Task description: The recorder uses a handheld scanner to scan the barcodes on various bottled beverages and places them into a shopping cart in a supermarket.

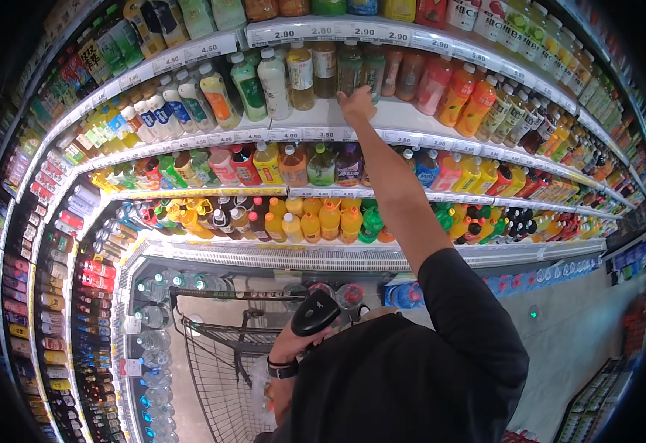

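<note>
My right arm stretches up to the upper drink shelf (308, 120). There my right hand (358, 105) is at the lower part of a dark greenish drink bottle (349, 68), thumb to its left and fingers to its right, closed about it. A similar bottle (374, 68) stands just to the right. Low in front of my body, my left hand (291, 345) grips a black, rounded handheld scanner (315, 313). That wrist wears dark bands. The scanner's head hides part of the fingers.
A wire shopping cart (216, 336) stands at my left, close to the shelves. More rows of bottles (330, 219) fill the lower shelves. Large water bottles (153, 340) line the floor along the left unit. Price strips (279, 136) run along the shelf edges.
</note>
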### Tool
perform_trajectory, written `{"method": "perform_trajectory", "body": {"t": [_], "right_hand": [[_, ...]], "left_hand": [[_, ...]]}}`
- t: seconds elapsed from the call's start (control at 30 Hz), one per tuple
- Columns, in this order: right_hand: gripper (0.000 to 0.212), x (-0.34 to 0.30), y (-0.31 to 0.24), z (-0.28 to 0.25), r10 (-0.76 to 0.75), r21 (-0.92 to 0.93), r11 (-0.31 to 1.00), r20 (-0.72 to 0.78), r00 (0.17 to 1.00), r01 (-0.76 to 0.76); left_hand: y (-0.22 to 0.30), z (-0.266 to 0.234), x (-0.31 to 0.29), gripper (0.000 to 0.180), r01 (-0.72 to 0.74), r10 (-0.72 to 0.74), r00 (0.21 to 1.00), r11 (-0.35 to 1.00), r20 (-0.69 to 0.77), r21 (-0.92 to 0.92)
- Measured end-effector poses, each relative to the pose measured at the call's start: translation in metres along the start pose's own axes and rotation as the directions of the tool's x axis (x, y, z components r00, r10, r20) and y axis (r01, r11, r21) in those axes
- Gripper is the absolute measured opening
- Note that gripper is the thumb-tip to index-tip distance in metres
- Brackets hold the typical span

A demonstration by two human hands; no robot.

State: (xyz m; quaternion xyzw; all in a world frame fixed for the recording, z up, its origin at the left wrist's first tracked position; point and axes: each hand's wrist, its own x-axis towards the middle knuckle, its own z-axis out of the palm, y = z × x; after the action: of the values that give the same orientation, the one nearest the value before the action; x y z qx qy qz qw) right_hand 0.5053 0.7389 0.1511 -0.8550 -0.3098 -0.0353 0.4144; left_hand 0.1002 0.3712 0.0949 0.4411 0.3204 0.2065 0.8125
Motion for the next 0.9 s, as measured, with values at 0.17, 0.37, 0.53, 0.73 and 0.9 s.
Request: {"method": "perform_trajectory", "body": {"t": [0.17,0.37,0.53,0.73,0.9], "right_hand": [[0.074,-0.001,0.002,-0.005,0.0,0.058,0.998,0.015,1.0,-0.001],[0.104,-0.02,-0.002,-0.021,0.036,0.137,0.991,-0.252,0.967,-0.001],[0.122,-0.008,0.004,0.003,0.057,0.177,0.984,-0.216,0.975,-0.018],[0.121,0.0,0.003,0.003,0.132,0.061,0.99,-0.109,0.985,-0.126],[0.118,0.0,-0.002,0.009,0.104,0.036,0.994,-0.147,0.984,-0.099]], "left_hand": [[-0.015,-0.014,0.004,0.045,-0.005,-0.006,0.993,0.996,0.121,0.089],[-0.006,0.002,-0.001,0.037,-0.001,0.003,0.998,1.0,0.059,-0.03],[-0.018,0.001,0.003,0.04,0.018,-0.02,0.999,0.999,0.045,0.031],[-0.008,0.015,0.002,0.038,-0.019,0.019,1.0,1.0,0.0,-0.014],[-0.01,0.024,0.002,0.036,-0.016,0.015,0.999,1.0,-0.031,-0.024]]}}
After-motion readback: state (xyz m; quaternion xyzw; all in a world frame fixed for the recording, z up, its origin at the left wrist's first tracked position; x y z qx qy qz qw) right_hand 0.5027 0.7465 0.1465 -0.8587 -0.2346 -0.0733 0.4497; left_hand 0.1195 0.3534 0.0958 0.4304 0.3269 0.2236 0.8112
